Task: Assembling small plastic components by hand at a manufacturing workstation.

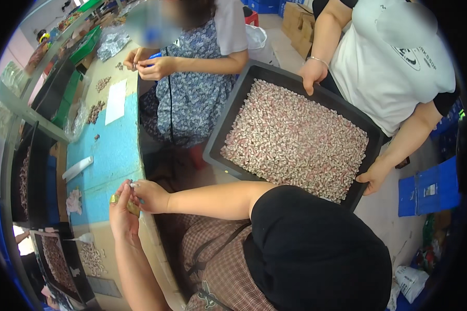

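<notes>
Blue matting (111,150) covers part of a bench where a worker's left hand (123,210) and right hand (153,197) meet above the near edge, fingertips of both pinched on a small grey-white piece (133,184), its kind too small to tell. A yellowish object (133,209) sits in the left palm. At right, a co-worker in white grips a dark tray (222,132) of pinkish-white pieces (296,140); another, in a floral apron (189,98), fingers something tiny across the bench corner.
</notes>
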Motion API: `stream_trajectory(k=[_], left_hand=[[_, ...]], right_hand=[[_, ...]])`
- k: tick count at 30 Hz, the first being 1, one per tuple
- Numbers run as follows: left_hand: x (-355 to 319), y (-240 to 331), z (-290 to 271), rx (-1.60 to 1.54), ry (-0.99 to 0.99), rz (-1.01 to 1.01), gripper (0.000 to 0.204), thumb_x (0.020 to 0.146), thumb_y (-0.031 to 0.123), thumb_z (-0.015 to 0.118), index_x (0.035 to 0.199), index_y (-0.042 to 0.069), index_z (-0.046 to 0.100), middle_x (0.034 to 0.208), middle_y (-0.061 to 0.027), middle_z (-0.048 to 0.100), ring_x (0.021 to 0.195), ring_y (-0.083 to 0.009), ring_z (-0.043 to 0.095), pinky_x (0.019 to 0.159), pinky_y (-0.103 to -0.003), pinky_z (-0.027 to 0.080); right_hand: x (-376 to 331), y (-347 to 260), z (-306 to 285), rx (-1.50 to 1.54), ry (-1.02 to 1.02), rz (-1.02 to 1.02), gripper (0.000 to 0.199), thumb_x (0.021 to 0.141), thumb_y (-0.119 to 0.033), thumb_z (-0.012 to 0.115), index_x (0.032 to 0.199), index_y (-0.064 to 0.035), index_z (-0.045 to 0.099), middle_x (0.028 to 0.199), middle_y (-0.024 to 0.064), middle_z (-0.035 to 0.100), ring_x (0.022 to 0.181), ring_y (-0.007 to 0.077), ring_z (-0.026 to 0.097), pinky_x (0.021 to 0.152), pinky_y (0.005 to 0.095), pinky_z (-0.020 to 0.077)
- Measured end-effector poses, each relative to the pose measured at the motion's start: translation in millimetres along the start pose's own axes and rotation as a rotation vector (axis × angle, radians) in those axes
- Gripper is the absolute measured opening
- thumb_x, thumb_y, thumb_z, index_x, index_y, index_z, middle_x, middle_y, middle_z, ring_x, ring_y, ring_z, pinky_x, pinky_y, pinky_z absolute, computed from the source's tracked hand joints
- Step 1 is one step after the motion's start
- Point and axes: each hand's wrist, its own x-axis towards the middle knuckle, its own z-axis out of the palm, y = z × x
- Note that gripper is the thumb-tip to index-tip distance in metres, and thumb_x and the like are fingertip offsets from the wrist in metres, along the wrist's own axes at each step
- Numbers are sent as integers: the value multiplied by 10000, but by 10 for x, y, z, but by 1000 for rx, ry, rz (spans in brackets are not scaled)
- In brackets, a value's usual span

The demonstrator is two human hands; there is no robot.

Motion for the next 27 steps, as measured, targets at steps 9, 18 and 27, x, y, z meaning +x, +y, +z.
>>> stream_trajectory(k=[9,18,27], left_hand=[[-177,2,-20,-29,25,5,327,909,122,621,1194,-18,544,920,-32,601,770,-102,579,639,-205,472],[-387,-13,-723,-126,474,271,220,869,141,679,1052,25,638,849,0,608,754,-101,536,684,-238,437],[-1622,438,-811,-549,539,645,306,887,54,634,1174,11,537,1005,-60,619,872,-145,618,835,-246,511]], right_hand=[[-59,-216,-13,-197,8,49,137,684,-87,646,770,-73,540,827,90,563,796,302,561,672,414,476],[393,-552,-6,94,116,205,90,924,-107,535,910,-53,606,773,74,568,711,177,555,661,310,463],[756,-1799,655,485,-179,-185,301,847,25,544,1143,-16,574,983,89,572,820,166,552,716,267,459]])
